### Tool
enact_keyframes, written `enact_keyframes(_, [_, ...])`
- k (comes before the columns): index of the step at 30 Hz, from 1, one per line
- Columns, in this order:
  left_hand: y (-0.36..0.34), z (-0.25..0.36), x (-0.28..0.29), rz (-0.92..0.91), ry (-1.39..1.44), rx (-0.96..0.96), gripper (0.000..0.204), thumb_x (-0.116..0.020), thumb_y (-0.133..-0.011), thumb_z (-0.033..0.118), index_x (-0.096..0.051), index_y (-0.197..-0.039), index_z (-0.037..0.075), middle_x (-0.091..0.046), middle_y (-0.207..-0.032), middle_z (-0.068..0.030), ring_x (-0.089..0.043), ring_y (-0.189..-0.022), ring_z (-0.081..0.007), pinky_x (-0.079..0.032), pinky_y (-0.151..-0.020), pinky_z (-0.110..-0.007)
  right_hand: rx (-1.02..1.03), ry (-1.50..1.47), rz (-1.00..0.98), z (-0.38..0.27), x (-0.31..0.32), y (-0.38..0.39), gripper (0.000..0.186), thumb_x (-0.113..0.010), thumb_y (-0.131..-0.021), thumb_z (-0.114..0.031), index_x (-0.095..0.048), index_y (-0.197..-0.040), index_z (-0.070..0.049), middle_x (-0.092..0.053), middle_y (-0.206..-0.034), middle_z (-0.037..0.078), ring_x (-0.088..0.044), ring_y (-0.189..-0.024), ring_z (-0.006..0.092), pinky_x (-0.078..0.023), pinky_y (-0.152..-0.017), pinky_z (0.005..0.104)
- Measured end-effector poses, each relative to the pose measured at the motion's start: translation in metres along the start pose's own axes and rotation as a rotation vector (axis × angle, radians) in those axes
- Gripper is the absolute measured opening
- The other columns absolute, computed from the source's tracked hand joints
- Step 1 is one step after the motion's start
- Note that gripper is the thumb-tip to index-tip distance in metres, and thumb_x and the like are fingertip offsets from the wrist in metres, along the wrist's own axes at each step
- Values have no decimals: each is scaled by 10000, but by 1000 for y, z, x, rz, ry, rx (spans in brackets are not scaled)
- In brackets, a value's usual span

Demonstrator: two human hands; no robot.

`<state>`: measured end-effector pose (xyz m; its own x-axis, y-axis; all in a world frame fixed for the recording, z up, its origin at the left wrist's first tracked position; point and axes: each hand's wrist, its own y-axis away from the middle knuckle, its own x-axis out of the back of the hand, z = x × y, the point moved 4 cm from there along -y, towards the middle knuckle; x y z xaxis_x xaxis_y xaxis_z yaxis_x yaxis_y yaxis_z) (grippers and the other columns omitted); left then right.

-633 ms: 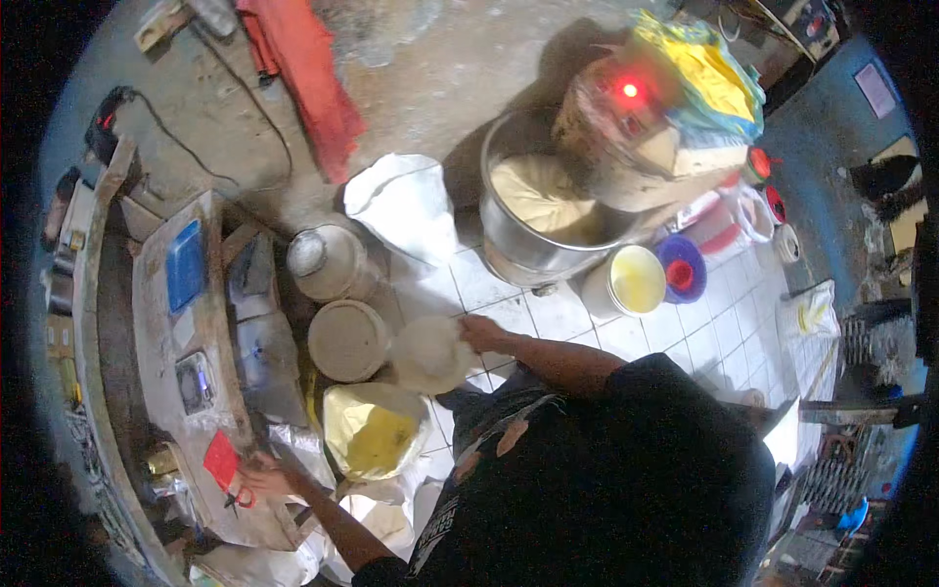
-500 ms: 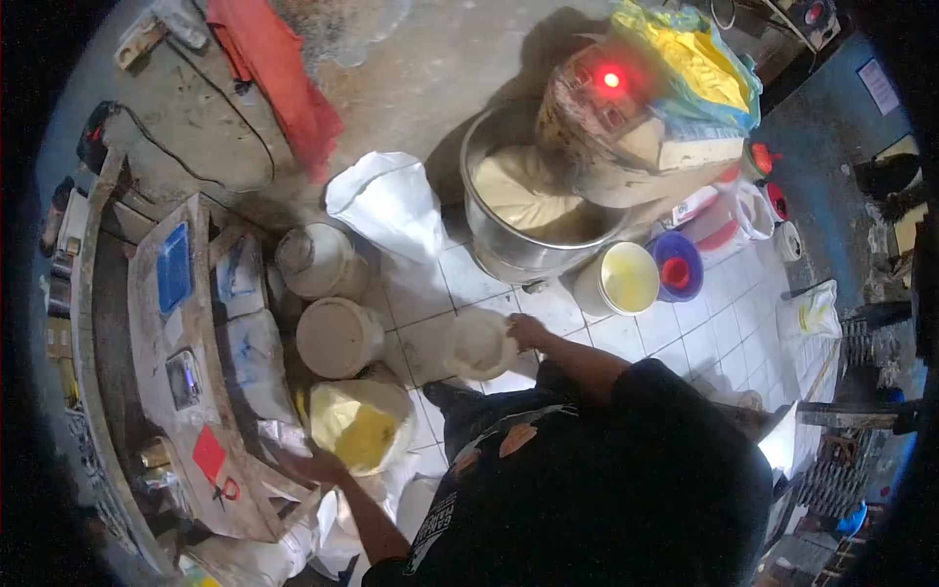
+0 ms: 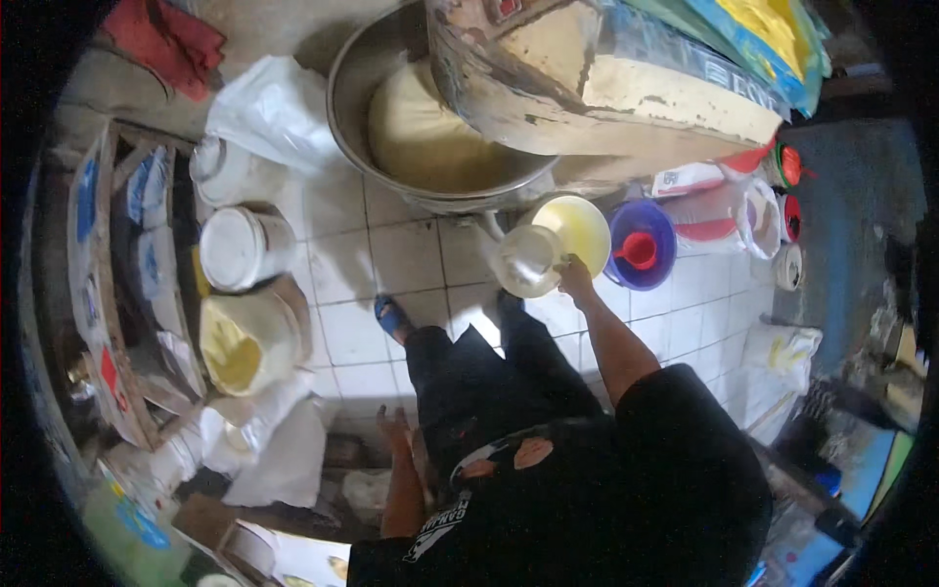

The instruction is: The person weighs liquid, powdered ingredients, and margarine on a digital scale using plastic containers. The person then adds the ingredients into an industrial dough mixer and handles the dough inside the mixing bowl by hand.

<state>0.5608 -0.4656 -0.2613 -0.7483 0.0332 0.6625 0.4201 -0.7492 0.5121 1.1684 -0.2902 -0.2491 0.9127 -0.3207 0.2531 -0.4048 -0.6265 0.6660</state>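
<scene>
In my right hand (image 3: 575,276) is a pale, see-through plastic bowl (image 3: 528,262), gripped at its right rim. It overlaps the near-left side of a cream bucket (image 3: 584,227) with yellowish contents; whether they touch I cannot tell. My left hand (image 3: 394,426) hangs low beside my left leg, fingers apart and holding nothing. Ahead stands a large steel mixing bowl (image 3: 357,161) with a smooth mass of pale dough (image 3: 425,127) inside. To the right of the cream bucket sits a purple bucket (image 3: 660,269), with a red scoop (image 3: 639,250) in it.
A bulky, worn mixer body (image 3: 548,88) overhangs the steel bowl. On the left are a lidded white bucket (image 3: 235,249), a bucket lined with yellow plastic (image 3: 279,338) and a wooden shelf (image 3: 132,391). White sacks (image 3: 284,455) lie near my left side.
My right hand has carried the bowl toward the cream bucket. My left hand has left the yellow-lined bucket's side and come down near my leg. The view has shifted right.
</scene>
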Motion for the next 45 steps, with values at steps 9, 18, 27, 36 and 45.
enact_keyframes(9, [100, -9, -83, -110, 71, 244, 572, -615, -928, 351, -430, -1371, 39, -433, -1367, -202, -420, -1284, -360, -392, -1037, -478, -76, 51, 66, 128, 154, -124, 323, -583, -893, -248, -531, -1192, -138, -609, -819, 34, -532, -512, 117, -475, -470, 255])
enact_keyframes(18, [137, -34, -137, -116, -108, 453, 561, -623, -923, 341, -443, -1360, 40, -429, -1369, -191, -418, -1289, -369, -421, -1005, -495, -15, 1983, -180, 144, 28, -297, 210, -567, -845, -224, -738, -942, -152, -706, -1035, 87, -679, -973, 263, -548, -813, 432])
enact_keyframes(27, [197, -90, -123, -62, -146, 402, 527, -608, -923, 364, -509, -1290, -1, -516, -1294, -214, -512, -1175, -356, -414, -985, -488, 137, 1840, -95, 126, 7, -295, 169, -586, -831, -237, -728, -859, -150, -720, -945, 94, -687, -908, 264, -549, -756, 377])
enact_keyframes(36, [125, 60, -118, -108, 520, 365, 451, -604, -929, 269, -542, -1233, -58, -560, -1230, -214, -519, -1194, -350, -422, -991, -423, 930, 1827, -547, 64, 135, -192, 109, -563, -793, -145, -611, -850, -65, -603, -801, 121, -595, -726, 307, -527, -654, 426])
enact_keyframes(45, [93, 309, 1, -195, 761, -57, 449, -556, -953, 289, -516, -1279, -18, -639, -1124, -150, -608, -1029, -225, -471, -906, -332, 1143, 1302, -858, -208, -152, 124, 296, -504, -932, -343, -632, -1062, -110, -676, -949, 152, -630, -874, 400, -495, -759, 488])
